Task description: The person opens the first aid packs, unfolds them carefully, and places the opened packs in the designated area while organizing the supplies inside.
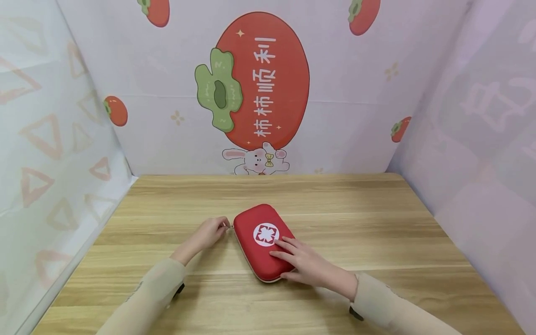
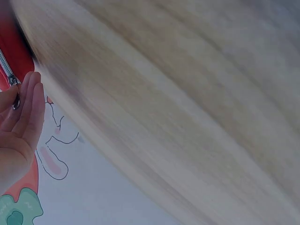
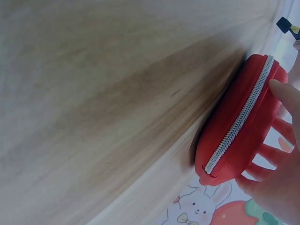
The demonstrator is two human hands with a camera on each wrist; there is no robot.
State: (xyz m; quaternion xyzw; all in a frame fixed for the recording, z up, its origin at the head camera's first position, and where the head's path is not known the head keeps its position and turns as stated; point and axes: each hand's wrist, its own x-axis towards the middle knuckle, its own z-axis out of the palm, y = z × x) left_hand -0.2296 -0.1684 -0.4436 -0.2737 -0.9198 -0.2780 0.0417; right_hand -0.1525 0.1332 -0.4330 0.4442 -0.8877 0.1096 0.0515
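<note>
A red hard-shell zip case with a white round emblem on its lid lies slanted on the table. My left hand is at its left corner. In the left wrist view, thumb and fingers pinch the metal zipper pull, beside the slider. My right hand rests on the lid's lower right part with fingers spread and fairly straight, its thumb at the near edge. Along the side facing the right wrist camera, the silver zipper teeth run in a closed line.
The wood-grain table carries the case. A white sheet with printed persimmons and a rabbit hangs at the table's back edge, with patterned sheets on both sides. Small black pieces show below the sleeves.
</note>
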